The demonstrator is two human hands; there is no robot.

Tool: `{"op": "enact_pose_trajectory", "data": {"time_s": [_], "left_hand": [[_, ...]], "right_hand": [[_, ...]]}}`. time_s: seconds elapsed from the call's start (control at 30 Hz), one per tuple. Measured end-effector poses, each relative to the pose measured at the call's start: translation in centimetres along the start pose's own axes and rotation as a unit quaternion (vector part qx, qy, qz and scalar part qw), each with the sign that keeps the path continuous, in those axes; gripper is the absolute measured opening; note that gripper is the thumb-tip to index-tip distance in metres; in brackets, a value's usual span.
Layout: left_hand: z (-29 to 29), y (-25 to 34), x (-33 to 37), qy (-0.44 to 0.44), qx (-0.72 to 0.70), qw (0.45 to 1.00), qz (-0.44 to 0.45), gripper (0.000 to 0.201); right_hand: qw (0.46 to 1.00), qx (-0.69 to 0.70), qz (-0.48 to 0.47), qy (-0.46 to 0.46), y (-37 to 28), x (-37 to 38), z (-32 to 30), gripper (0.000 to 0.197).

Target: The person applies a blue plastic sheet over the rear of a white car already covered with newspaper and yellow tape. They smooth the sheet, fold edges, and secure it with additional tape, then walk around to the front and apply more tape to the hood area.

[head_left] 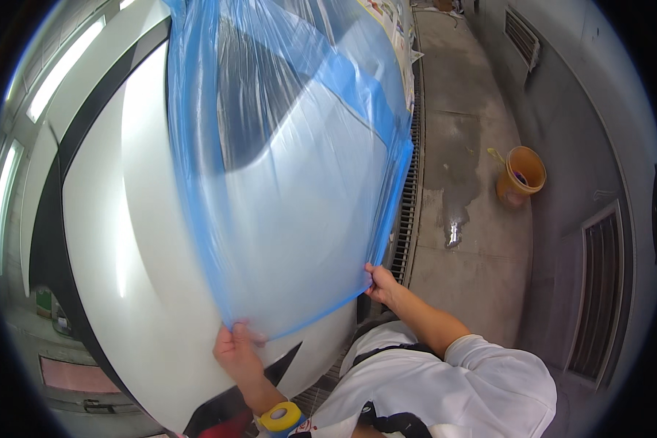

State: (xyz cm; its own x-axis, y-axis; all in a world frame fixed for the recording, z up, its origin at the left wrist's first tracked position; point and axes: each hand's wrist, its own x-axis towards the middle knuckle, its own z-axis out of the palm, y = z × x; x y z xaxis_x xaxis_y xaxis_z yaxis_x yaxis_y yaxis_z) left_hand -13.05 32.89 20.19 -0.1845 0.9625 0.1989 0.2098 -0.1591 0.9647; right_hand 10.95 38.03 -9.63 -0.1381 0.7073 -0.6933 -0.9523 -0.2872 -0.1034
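A translucent blue plastic masking film drapes over a white car body and is stretched toward me. My left hand pinches its near left corner just above the white panel. Some of its fingers show blurred through the film. My right hand grips the near right corner, out past the side of the car. Between the two hands the lower edge of the film runs taut. A yellow roll of tape sits by my left forearm, close to the wrist.
An orange bucket with something purple inside stands on the wet-patched concrete floor, right of the car. A floor grate runs along the car's side. The grey wall at right has louvred vents. Bright light tubes line the left.
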Motion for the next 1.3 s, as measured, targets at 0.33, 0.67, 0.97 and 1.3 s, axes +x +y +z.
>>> {"op": "enact_pose_trajectory", "data": {"time_s": [0.33,0.67,0.97,1.3], "left_hand": [[-12.0,-0.3,-6.7,0.050,0.015,0.998,0.018,0.020],[-26.3,-0.7,-10.7,0.036,0.016,0.996,0.074,0.019],[-31.4,0.9,-10.8,-0.144,0.212,0.963,0.082,0.012],[-30.2,1.4,-11.5,-0.152,0.231,0.957,0.087,0.011]], "right_hand": [[0.996,-0.081,0.016,0.031,16.9,-7.6,-4.7,0.023],[0.989,-0.109,0.066,0.074,31.4,-13.0,-5.6,0.027],[0.986,0.094,-0.062,0.122,30.0,-3.8,-8.7,0.016],[0.921,0.181,-0.178,0.297,26.5,0.1,-23.1,0.016]]}}
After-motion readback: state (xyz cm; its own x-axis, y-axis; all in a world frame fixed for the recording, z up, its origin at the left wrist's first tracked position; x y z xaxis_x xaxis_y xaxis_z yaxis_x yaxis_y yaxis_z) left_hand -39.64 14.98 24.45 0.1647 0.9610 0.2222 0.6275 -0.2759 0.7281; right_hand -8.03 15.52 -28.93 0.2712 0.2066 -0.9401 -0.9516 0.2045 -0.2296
